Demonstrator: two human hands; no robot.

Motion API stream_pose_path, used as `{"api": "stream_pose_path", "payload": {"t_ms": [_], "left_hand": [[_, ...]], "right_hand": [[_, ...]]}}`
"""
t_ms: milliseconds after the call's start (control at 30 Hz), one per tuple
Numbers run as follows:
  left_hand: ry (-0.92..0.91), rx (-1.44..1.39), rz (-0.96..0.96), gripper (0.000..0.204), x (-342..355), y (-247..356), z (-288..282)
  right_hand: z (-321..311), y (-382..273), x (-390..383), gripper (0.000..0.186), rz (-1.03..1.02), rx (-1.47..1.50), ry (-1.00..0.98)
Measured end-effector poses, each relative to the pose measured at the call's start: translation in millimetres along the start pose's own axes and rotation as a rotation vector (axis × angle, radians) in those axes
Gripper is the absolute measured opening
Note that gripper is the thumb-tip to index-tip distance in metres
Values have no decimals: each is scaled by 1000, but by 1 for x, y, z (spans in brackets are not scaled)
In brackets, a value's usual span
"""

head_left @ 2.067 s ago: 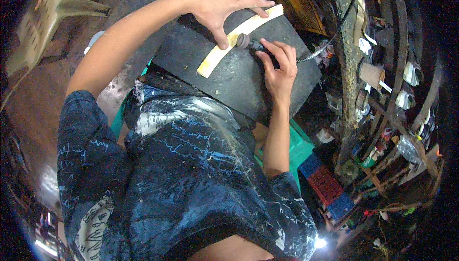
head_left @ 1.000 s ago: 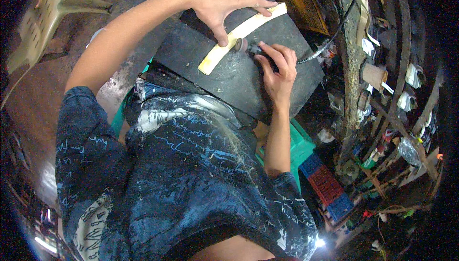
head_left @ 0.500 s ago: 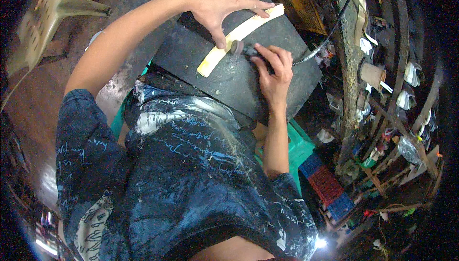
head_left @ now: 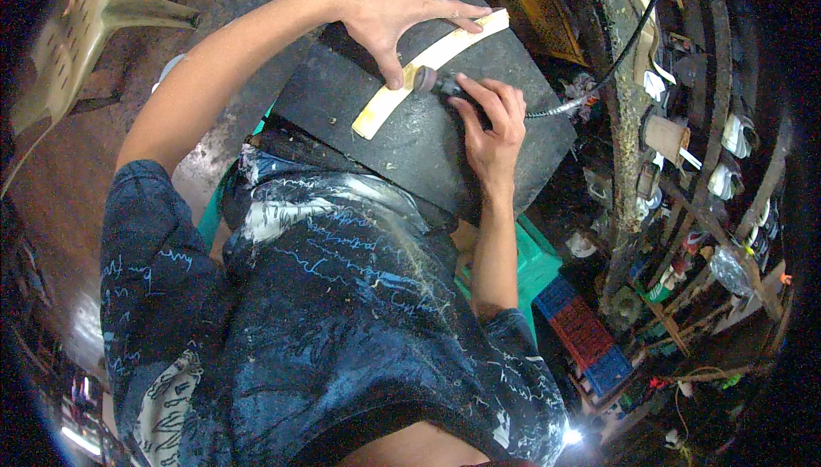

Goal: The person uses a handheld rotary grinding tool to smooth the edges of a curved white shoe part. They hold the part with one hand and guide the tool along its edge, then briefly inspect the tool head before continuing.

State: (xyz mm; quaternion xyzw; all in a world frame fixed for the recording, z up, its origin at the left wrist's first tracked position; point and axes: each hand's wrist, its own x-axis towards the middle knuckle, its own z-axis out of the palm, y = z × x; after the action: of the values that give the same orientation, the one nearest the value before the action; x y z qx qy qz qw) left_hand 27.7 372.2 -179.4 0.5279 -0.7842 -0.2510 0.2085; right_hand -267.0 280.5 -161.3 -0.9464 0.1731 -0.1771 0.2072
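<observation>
Small round wheel at the inner edge of a pale strip

The curved yellowish strip (head_left: 438, 51) lies flat on the dark desk (head_left: 410, 138), in a slanting position, with its near end toward the person's body. The left hand (head_left: 385, 9) is above it with a wide grip: the fingers are spread, the thumb rests on the nearer half of the strip, and a fingertip rests close to the far end. The right hand (head_left: 496, 125) has a narrow grip, with the thumb and fingers closed around a dark hand grinder (head_left: 445, 86). From this tool a ribbed cord (head_left: 556, 109) goes away to the right. Its round wheel (head_left: 422, 79) is near the left thumb, on the strip's right side. Seen from above, I cannot say surely if the wheel touches the edge or is only just beside it.

In my judgement, the step in hand is the smoothing of this inner edge, with one hand for holding and one for guiding. The next move calls for firm pressure from the left thumb, a steady and light pass of the wheel along the curve, and good care, because the thumb is very close to the wheel.
</observation>
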Motion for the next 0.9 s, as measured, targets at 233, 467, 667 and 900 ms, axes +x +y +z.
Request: {"api": "stream_pose_path", "payload": {"t_ms": [233, 467, 667, 900], "left_hand": [[5, 35, 18, 132, 0, 0, 1], [-10, 2, -11, 136, 1, -3, 4], [15, 30, 26, 137, 0, -3, 5], [-21, -1, 18, 136, -1, 0, -3]], "right_hand": [[-1, 10, 10, 37, 110, -24, 98], [6, 9, 7, 37, 84, 21, 66], [8, -2, 3, 38, 53, 52, 36], [0, -1, 6, 37, 53, 15, 56]]}}
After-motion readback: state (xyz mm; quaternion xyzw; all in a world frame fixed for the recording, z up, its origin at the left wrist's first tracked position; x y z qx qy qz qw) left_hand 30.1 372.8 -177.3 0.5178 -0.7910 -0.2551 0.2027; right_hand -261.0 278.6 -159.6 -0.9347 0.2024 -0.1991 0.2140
